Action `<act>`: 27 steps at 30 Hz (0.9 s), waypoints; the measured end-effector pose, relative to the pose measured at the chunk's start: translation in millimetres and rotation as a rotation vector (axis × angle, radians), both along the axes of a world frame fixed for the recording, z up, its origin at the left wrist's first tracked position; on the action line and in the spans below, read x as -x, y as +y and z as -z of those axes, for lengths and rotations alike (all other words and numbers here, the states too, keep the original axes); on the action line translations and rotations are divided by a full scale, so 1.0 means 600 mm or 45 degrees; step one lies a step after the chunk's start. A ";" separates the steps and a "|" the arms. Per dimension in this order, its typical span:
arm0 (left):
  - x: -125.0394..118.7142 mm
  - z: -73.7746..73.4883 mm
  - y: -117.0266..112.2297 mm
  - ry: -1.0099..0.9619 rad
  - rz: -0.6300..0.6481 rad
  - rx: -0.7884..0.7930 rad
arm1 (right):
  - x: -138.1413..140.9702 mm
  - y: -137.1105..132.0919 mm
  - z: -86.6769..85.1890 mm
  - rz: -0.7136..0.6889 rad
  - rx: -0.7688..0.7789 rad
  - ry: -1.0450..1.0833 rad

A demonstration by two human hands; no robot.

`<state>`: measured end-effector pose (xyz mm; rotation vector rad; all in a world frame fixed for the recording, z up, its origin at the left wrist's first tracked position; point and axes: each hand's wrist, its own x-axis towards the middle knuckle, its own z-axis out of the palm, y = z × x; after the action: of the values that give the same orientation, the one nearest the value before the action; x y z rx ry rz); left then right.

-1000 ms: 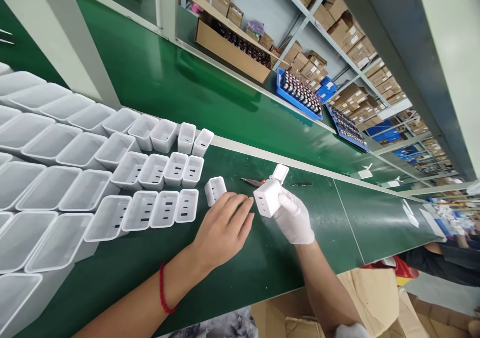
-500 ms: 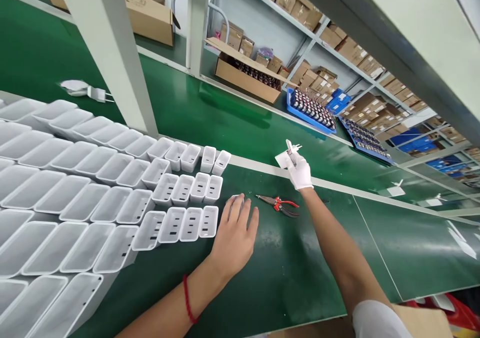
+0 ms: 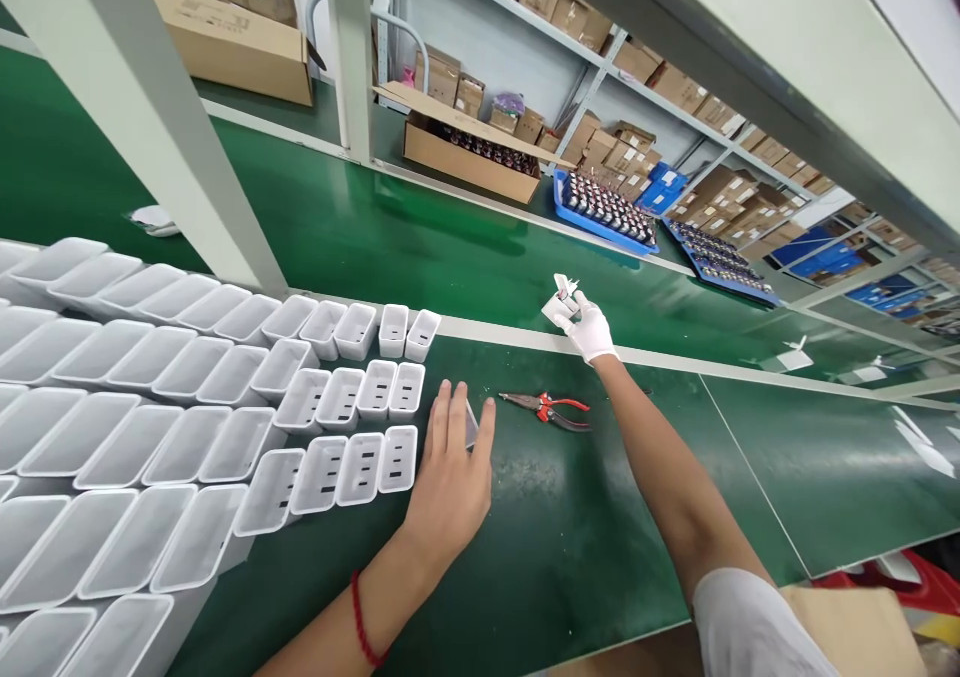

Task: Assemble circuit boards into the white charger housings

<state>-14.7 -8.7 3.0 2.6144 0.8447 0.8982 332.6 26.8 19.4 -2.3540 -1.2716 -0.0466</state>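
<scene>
My left hand, bare with a red cord at the wrist, bends over a small white plastic case on the green bench. Its fingers and thumb lie on either side of the case, which is mostly hidden. My right hand, in a white glove, is closed on a white plug part with thin prongs and a flat plate, held above the far edge strip. Between the hands lie red-and-black long-nose pliers. Rows of open white cases stand left of my left hand, several with dark slots in their bottoms.
A grey post rises at the left. Beyond the bench are a cardboard box of small parts and blue trays of dark components. White pieces lie at the right. A grey beam crosses the upper right.
The view has shifted slightly. My left hand has shifted a little, and its fingers now bracket the small case, more of which shows. My right hand keeps hold of the white plug part.
</scene>
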 end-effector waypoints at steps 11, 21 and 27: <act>-0.004 0.002 -0.001 -0.160 -0.053 0.546 | 0.151 -0.176 -0.001 -0.628 0.316 0.122; -0.003 0.013 0.007 -0.195 0.112 0.802 | 0.167 -0.192 0.016 -0.509 0.365 -0.161; -0.004 0.013 0.001 -0.199 0.163 0.791 | 0.176 -0.193 0.014 -0.463 0.371 -0.241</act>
<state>-12.6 -8.2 -5.0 2.0084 0.7540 0.6587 227.0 -88.8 11.0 -2.3543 -1.8946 0.0349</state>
